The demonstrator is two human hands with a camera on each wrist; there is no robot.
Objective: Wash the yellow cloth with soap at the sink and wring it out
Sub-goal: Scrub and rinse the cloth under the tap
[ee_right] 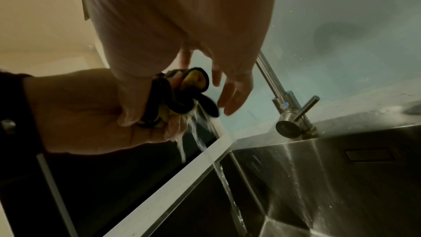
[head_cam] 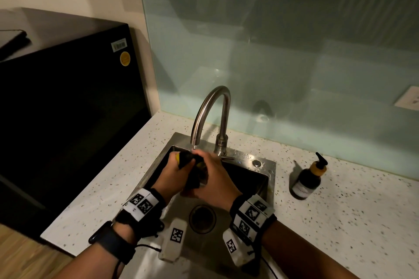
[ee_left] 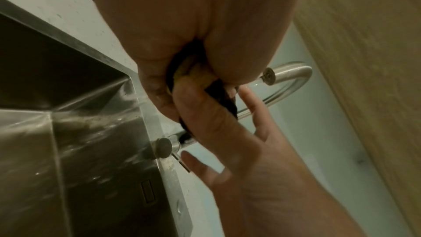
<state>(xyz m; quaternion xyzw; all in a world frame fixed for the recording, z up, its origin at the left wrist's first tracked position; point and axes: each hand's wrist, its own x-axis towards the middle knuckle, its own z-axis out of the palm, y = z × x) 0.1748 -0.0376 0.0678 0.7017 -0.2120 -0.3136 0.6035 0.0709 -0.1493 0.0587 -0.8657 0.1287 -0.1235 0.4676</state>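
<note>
The yellow cloth [head_cam: 188, 161] with dark edging is bunched up under the faucet spout [head_cam: 194, 142], above the sink [head_cam: 244, 158]. My left hand [head_cam: 172, 172] grips it in a fist. In the right wrist view, water [ee_right: 198, 140] streams off the cloth [ee_right: 196, 78] and the left hand [ee_right: 91, 107] into the basin. My right hand [head_cam: 213, 179] lies against the cloth from the right. Its fingers [ee_right: 234, 87] are straight and spread. In the left wrist view its thumb [ee_left: 196, 100] rests on the cloth [ee_left: 198, 75]. A dark pump soap bottle [head_cam: 309, 179] stands on the counter at the right.
The faucet lever [ee_right: 305, 107] sticks out beside the right hand. The drain [head_cam: 202, 217] is in the basin's floor below the wrists. A black appliance [head_cam: 68, 97] stands left of the speckled counter [head_cam: 351, 210]. A glass backsplash [head_cam: 294, 52] is behind the sink.
</note>
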